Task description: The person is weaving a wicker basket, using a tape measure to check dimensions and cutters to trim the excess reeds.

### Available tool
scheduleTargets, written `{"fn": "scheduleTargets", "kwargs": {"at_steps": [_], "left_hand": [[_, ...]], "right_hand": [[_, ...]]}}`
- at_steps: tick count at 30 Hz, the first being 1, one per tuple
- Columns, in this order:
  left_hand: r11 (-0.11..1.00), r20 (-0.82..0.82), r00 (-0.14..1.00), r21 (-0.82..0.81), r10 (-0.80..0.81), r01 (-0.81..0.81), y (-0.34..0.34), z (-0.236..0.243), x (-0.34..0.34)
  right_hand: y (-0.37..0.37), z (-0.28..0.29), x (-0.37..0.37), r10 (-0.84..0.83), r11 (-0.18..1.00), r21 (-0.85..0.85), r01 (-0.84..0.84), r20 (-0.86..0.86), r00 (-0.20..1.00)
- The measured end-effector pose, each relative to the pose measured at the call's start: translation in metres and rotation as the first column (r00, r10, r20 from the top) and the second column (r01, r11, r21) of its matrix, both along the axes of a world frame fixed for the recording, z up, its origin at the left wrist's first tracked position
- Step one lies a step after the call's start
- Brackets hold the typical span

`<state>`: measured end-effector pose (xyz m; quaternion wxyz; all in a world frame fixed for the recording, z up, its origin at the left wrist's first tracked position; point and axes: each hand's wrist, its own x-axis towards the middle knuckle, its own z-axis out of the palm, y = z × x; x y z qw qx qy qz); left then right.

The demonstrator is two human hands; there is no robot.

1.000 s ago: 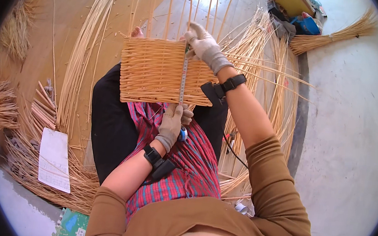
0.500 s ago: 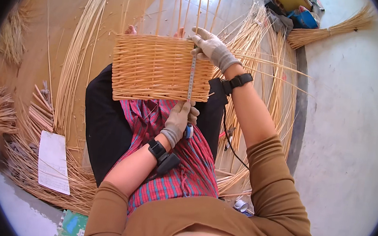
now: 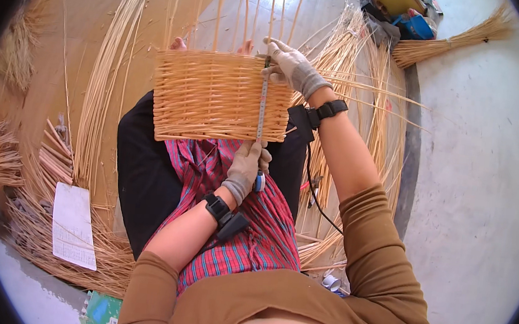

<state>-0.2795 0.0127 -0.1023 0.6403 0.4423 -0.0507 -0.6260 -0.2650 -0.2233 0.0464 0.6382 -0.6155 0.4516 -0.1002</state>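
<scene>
A woven wicker panel (image 3: 206,94), with long stakes rising from its top edge, rests over my lap. A measuring tape (image 3: 262,109) runs vertically across its right part. My left hand (image 3: 245,165), in a pale work glove, grips the blue tape measure case (image 3: 259,181) just below the bottom edge. My right hand (image 3: 290,65), also gloved, pinches the tape's upper end at the panel's top edge, beside a stake. Black straps circle both wrists. A red checked cloth (image 3: 245,242) covers my lap between dark trouser legs.
Long reed bundles (image 3: 112,73) lie at left and right (image 3: 344,58), another tied bundle (image 3: 445,49) at upper right near a blue container (image 3: 417,26). A paper sheet (image 3: 73,225) lies on loose reeds at lower left. Bare toes show beyond the panel.
Since a second ago the panel has shifted a little left, while both my hands and the tape have moved slightly right along it. Both hands keep their grip.
</scene>
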Motion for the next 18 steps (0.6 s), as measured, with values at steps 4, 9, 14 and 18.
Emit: {"fn": "scheduleTargets", "kwargs": {"at_steps": [4, 9, 14, 18], "left_hand": [[0.999, 0.024, 0.999, 0.045, -0.024, 0.023, 0.002, 0.005, 0.003], [0.998, 0.019, 0.999, 0.063, -0.027, 0.026, 0.001, 0.008, 0.003], [0.999, 0.018, 1.000, 0.038, -0.017, 0.016, 0.003, 0.002, 0.003], [1.000, 0.021, 1.000, 0.022, -0.004, 0.003, 0.004, 0.005, 0.000]], "right_hand": [[-0.005, 0.003, -0.001, 0.050, 0.996, 0.079, -0.052, 0.028, 0.998], [-0.007, -0.008, -0.002, 0.048, 0.999, -0.025, -0.048, -0.006, 0.999], [-0.006, -0.011, 0.003, 0.032, 0.999, -0.035, -0.033, -0.020, 0.999], [-0.005, -0.010, 0.004, 0.007, 1.000, -0.002, -0.007, -0.029, 1.000]]}}
